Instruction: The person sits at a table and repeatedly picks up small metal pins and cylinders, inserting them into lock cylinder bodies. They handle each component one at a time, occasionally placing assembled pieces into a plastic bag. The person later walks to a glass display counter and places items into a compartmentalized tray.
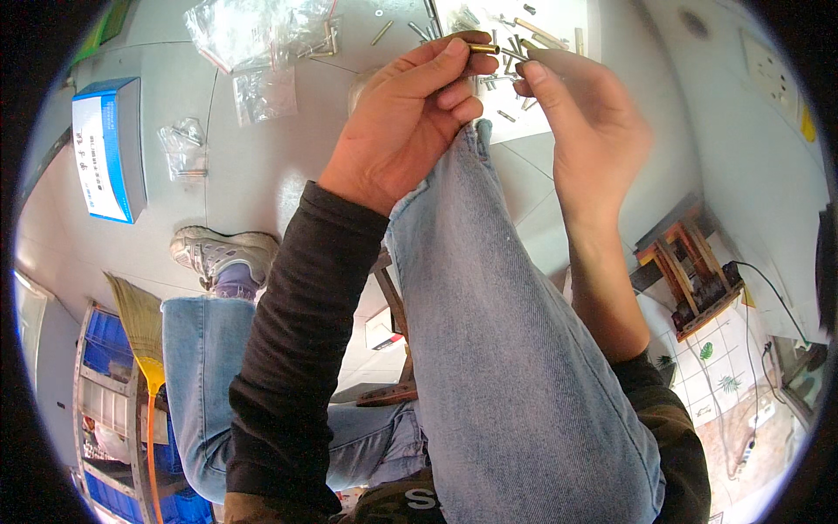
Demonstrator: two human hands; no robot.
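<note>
Floor point(262, 175) of pale grey fills the upper part of the view, smooth and marked by a few thin curved seams. At the far left a blue and white box point(109, 148) lies on it, and lower down stands a rack of blue bins point(105, 367) with a straw broom point(140, 327) leaning in front. Near the box sits a small clear bag point(183, 150) with metal bits inside, and higher up a larger crumpled clear bag point(253, 31) and a flat one point(264, 93) just below it. A grey sneaker point(218, 253) rests on the floor under a jeans leg, and a second denim knee point(489, 288) rises through the middle. Above that knee the left hand point(410, 122) has its thumb and forefinger pinched together on one end of a short brass tube point(483, 49), the other fingers curled in. The right hand point(585, 122) meets it from the other side, fingertips closed toward the tube's far end, though whether they grip the tube or a smaller piece I cannot tell. Behind the hands, loose screws and metal rods point(524, 39) lie scattered on a white sheet point(559, 22). Further right a small wooden frame point(690, 266) stands on a patch of white tiles with green leaf prints point(716, 358), with a black cable point(768, 288) trailing beside it and a white wall socket point(768, 74) above.
</note>
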